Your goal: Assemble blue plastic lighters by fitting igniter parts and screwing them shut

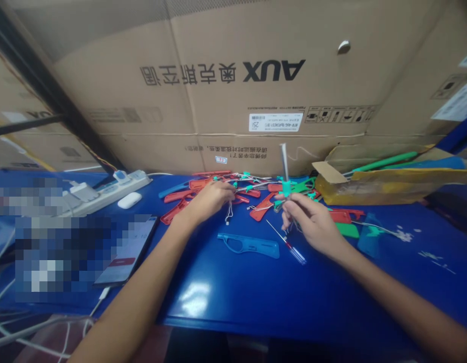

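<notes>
Metal tube [284, 161] pinched in right hand [312, 220] at green collar [286, 188]: probably light, stiff, slick; best held there. Left hand [211, 200] beside red handle [174, 212]; cannot tell if grasping.

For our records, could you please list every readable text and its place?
"AUX 奥克斯空调": large cardboard box, upside down.
"师傅您辛苦了!请在搬运时对我温柔些,谢谢您!": same box.
"25": white label, rest blurred.
"AUX": left box, blurred.
Sticker, right-hand labels, phone screen, handling signs: too blurred.
</notes>
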A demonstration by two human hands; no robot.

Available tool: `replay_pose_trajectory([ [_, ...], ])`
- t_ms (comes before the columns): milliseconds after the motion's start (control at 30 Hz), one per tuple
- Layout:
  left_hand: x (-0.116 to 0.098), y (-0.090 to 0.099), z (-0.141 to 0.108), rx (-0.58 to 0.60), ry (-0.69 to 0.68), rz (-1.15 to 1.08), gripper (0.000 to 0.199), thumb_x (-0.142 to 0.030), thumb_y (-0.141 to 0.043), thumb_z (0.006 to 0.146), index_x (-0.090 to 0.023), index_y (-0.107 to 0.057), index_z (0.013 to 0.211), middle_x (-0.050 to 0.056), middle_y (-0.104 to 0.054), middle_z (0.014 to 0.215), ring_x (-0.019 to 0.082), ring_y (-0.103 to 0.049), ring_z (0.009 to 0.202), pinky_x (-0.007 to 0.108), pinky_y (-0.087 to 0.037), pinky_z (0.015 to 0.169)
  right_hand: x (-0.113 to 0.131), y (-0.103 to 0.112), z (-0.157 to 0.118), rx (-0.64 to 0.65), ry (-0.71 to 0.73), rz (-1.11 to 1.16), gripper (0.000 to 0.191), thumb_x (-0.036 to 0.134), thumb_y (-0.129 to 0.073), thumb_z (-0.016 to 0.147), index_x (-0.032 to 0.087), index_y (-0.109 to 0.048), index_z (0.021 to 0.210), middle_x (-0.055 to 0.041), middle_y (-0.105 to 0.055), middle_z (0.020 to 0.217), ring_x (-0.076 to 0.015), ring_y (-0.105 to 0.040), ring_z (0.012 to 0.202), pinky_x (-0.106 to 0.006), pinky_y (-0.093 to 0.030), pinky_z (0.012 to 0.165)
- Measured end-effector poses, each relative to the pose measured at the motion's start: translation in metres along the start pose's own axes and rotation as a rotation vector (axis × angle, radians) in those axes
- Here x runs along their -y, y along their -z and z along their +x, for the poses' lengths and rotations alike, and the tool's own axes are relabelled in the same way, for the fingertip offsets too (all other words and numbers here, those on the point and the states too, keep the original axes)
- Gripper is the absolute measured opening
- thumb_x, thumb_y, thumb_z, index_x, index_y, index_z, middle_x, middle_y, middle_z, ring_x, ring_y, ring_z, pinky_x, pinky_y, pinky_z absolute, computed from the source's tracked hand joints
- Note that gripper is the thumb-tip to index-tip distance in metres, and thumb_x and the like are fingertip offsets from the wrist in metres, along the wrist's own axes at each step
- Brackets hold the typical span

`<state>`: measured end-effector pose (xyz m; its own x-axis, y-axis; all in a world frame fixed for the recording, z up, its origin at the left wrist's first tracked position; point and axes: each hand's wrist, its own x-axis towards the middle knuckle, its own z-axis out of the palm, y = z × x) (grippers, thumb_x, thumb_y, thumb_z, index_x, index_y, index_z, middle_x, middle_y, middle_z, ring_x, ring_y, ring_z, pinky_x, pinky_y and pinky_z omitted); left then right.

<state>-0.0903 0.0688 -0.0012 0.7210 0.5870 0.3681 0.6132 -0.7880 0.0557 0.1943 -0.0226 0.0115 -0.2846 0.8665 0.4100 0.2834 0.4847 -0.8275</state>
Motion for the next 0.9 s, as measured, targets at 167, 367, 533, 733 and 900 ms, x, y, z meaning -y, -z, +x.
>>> replay_pose_trajectory([
  [167,-0.002,0.0,-0.005,-0.01,0.167,0.162,0.034,-0.005,-0.05,0.086,-0.021,-0.076,0.098,0.01,-0.069,0.123,0.031,-0.057,0.118,0.053,-0.04,0.103,0.004,-0.006,-0.007,0.234,0.141,-0.295,0.026,0.04,-0.05,0.102,0.023,-0.07,0.1,-0.0019,-0.072,0.086,-0.0162,-0.068,0.073,-0.029,-0.054,0.069],
  [367,-0.006,0.007,-0.001,-0.062,0.17,0.148,0.032,-0.009,-0.047,0.091,-0.022,-0.075,0.101,0.009,-0.069,0.124,0.029,-0.056,0.119,0.051,-0.039,0.104,0.005,-0.02,-0.015,0.541,0.384,-0.613,0.035,0.038,-0.04,0.107,0.023,-0.072,0.11,-0.0034,-0.073,0.093,-0.017,-0.069,0.08,-0.027,-0.05,0.069],
  [533,-0.017,0.012,0.004,-0.092,0.089,0.019,0.026,-0.016,-0.048,0.099,-0.019,-0.071,0.11,0.008,-0.071,0.121,0.026,-0.061,0.118,0.044,-0.044,0.101,0.004,-0.011,-0.011,0.614,0.297,-0.632,0.031,0.04,-0.043,0.106,0.025,-0.071,0.108,-0.0009,-0.074,0.097,-0.0173,-0.07,0.082,-0.028,-0.047,0.07],
  [733,-0.058,0.014,0.013,-0.032,-0.025,-0.215,0.031,-0.045,-0.054,0.101,-0.02,-0.071,0.108,0.006,-0.073,0.11,0.022,-0.067,0.105,0.038,-0.05,0.095,0.003,0.018,-0.005,0.687,0.199,-0.6,0.027,0.039,-0.049,0.104,0.027,-0.073,0.105,0.0005,-0.076,0.099,-0.0192,-0.071,0.089,-0.029,-0.048,0.076],
  [900,-0.092,0.008,0.019,0.05,-0.115,-0.264,0.042,-0.057,-0.059,0.094,-0.017,-0.069,0.102,0.006,-0.072,0.095,0.022,-0.068,0.09,0.034,-0.053,0.08,-0.002,0.017,-0.002,0.536,0.225,-0.706,0.034,0.039,-0.04,0.107,0.023,-0.07,0.11,-0.0054,-0.075,0.103,-0.0225,-0.072,0.09,-0.031,-0.051,0.073],
])
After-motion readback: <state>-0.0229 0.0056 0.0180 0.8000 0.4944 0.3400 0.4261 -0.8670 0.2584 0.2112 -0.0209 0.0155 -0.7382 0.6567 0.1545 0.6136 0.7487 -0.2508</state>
